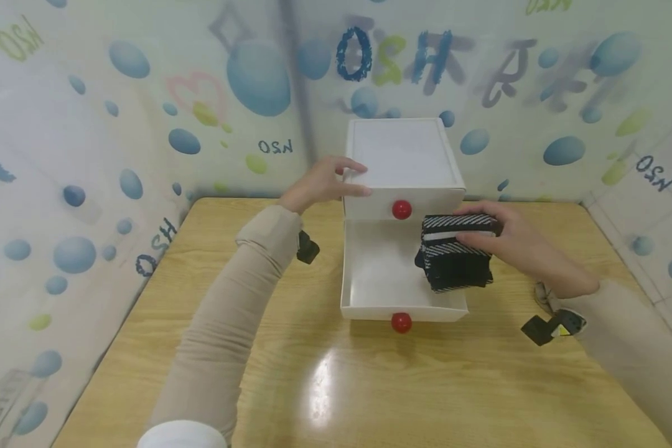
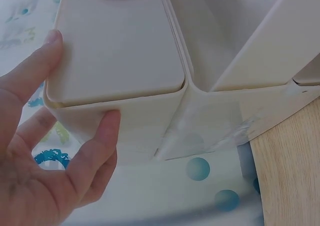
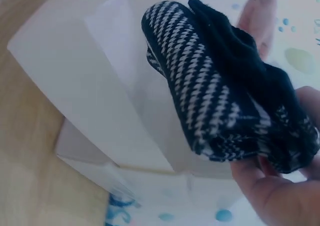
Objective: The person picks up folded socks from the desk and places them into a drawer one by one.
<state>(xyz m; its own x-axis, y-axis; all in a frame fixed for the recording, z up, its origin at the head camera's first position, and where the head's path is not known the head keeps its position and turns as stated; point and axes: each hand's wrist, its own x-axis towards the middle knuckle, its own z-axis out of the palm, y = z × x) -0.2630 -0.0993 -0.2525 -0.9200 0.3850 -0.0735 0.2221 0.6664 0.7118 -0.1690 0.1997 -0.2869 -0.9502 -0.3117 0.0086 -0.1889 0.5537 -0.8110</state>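
A folded black-and-white knit bundle (image 1: 458, 254), herringbone-patterned on its rolled side, is gripped by my right hand (image 1: 509, 239), thumb on one side and fingers on the other. In the head view the bundle overlaps the right side of the pulled-out lower drawer (image 1: 381, 274); the right wrist view shows the knit bundle (image 3: 195, 80) above the white drawer wall (image 3: 95, 80). My left hand (image 1: 325, 183) rests on the upper left corner of the white drawer box (image 1: 403, 149). Its fingers (image 2: 107, 131) and thumb touch the panels around that corner, fairly straight.
The closed upper drawer has a red knob (image 1: 401, 210), and another red knob (image 1: 401, 323) is on the lower drawer's front. The box stands on a wooden table (image 1: 291, 373), close to a wall (image 1: 201, 124) with blue bubbles and lettering.
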